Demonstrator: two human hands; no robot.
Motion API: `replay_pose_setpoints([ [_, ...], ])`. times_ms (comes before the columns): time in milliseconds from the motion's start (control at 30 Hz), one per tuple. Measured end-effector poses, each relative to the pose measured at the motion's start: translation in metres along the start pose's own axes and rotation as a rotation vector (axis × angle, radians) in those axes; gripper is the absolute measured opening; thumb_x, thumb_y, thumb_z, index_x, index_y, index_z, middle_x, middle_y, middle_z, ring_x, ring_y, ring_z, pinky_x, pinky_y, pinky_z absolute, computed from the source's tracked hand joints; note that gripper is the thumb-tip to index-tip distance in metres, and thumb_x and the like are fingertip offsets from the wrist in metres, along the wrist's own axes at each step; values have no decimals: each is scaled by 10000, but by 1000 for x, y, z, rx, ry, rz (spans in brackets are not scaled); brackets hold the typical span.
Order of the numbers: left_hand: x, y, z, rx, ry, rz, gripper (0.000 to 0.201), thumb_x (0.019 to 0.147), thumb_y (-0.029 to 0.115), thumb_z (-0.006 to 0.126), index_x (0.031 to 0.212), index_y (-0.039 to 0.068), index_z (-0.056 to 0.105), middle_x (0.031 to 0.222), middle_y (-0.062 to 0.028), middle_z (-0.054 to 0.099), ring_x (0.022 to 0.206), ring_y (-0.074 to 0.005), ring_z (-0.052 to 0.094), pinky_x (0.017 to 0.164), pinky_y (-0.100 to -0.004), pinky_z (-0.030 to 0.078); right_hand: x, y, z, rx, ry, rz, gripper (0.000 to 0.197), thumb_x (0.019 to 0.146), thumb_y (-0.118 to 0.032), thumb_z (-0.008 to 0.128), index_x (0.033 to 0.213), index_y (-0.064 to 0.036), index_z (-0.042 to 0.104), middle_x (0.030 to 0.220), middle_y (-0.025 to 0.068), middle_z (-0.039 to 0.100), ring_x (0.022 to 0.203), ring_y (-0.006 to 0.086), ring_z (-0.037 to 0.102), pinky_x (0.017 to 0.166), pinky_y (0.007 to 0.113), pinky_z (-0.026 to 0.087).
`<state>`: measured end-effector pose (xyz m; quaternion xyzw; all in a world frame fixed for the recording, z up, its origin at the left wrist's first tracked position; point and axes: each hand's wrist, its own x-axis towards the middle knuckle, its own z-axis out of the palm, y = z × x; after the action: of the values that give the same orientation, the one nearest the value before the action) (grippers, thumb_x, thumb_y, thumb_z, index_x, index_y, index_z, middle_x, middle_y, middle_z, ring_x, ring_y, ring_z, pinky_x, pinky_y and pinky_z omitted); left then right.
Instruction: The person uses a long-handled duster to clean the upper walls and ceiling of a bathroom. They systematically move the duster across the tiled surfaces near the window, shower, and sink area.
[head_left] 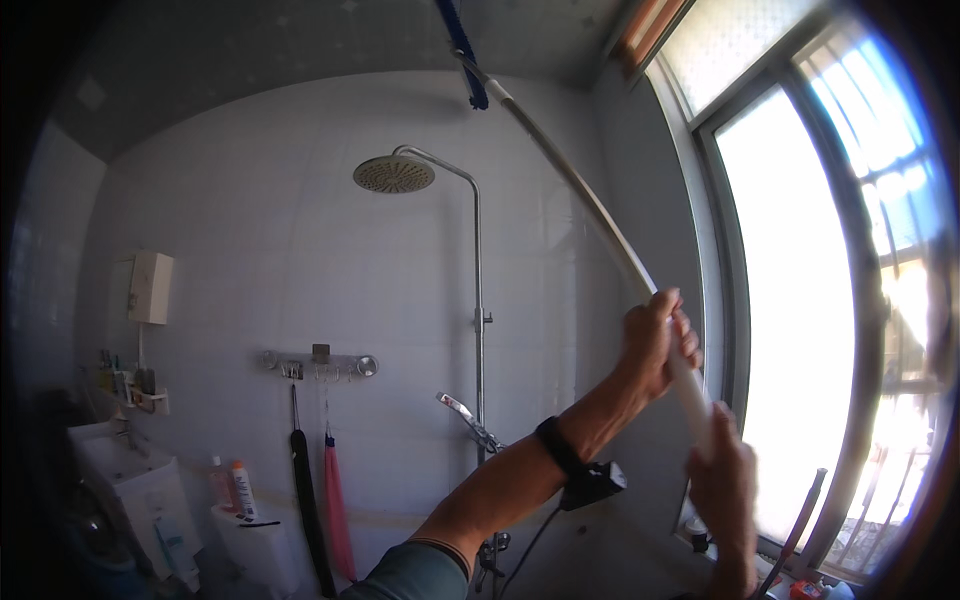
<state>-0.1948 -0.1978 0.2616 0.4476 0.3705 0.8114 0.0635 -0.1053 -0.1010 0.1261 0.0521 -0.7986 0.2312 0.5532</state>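
Note:
A long pale pole (pixel 580 185) slants up and to the left in front of me. At its top a narrow blue mop head (pixel 462 50) is up by the ceiling; whether it touches cannot be told. My left hand (pixel 658 345) is wrapped round the pole's middle, with a black band and a small black box on that wrist. Lower down, my right hand (pixel 725 475) grips the white lower end of the pole, slightly blurred. Both hands are beside the window.
A round shower head (pixel 394 174) on a chrome pipe (pixel 478 260) stands left of the pole. The bright window (pixel 790 300) fills the right. A hook rack (pixel 320 364), sink (pixel 125 458), wall cabinet (pixel 150 287) and bottles (pixel 243 490) are at the left.

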Motion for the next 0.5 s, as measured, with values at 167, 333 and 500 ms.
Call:
replay_pose_setpoints([
  [167,-29,-14,55,-223,-210,-26,89,935,157,451,857,113,448,577,0,439,486,-132,477,497,-340,459,-28,2,-74,-272,212,-117,466,802,-22,681,1231,-51,501,917,234,681,718,304,708,604,393,594],
  [333,-81,-36,72,-301,-201,-92,352,970,437,512,944,86,503,581,15,448,494,-128,503,547,-335,486,-95,-4,-105,-421,167,33,435,835,65,582,1247,-52,509,842,228,661,717,312,691,577,399,565],
  [500,-94,-25,43,-462,-127,96,337,979,424,498,871,114,579,533,49,360,375,-58,348,324,-204,324,-141,-21,-108,-462,61,81,547,838,-136,601,1372,-173,490,941,104,642,713,296,648,533,392,507],
])
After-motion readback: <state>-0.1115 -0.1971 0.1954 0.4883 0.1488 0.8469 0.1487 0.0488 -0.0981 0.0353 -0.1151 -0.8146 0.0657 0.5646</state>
